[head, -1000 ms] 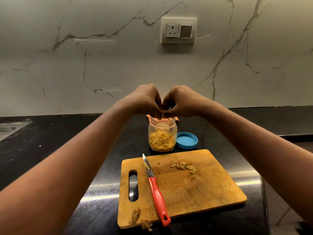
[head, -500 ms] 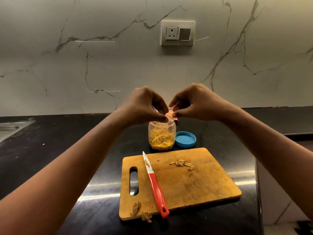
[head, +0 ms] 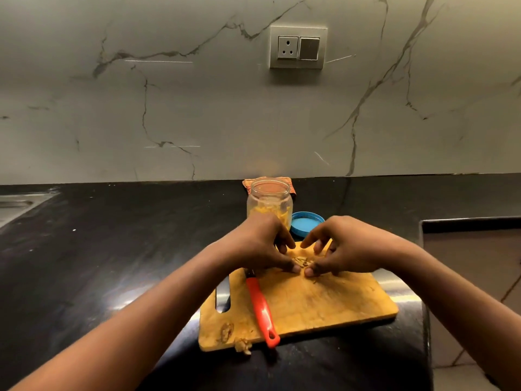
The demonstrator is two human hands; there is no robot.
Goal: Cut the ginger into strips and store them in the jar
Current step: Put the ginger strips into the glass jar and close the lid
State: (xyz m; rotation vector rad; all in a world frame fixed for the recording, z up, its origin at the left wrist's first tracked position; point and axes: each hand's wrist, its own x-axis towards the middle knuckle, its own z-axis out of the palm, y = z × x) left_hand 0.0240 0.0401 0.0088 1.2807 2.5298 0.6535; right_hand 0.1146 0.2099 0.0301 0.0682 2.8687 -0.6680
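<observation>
A small pile of ginger strips (head: 300, 261) lies near the far edge of the wooden cutting board (head: 324, 300). My left hand (head: 259, 244) and my right hand (head: 346, 246) rest on the board on either side of the pile, fingers spread. Their fingertips and thumbs press in around the strips. Behind the hands stands the open glass jar (head: 269, 197), partly filled with yellow ginger strips, its lower part hidden by my left hand. Its blue lid (head: 306, 222) lies upside down to the jar's right. A red-handled knife (head: 262, 309) lies on the board, blade tip under my left hand.
Ginger peel scraps (head: 227, 331) sit at the board's near left corner. An orange cloth (head: 248, 183) lies behind the jar against the marble wall. A steel sink (head: 17, 204) is at far left. The black counter drops off at the right (head: 465, 224).
Both hands have come down from above the jar's mouth to the cutting board and now close in around the remaining strips. The camera view has tilted up a little.
</observation>
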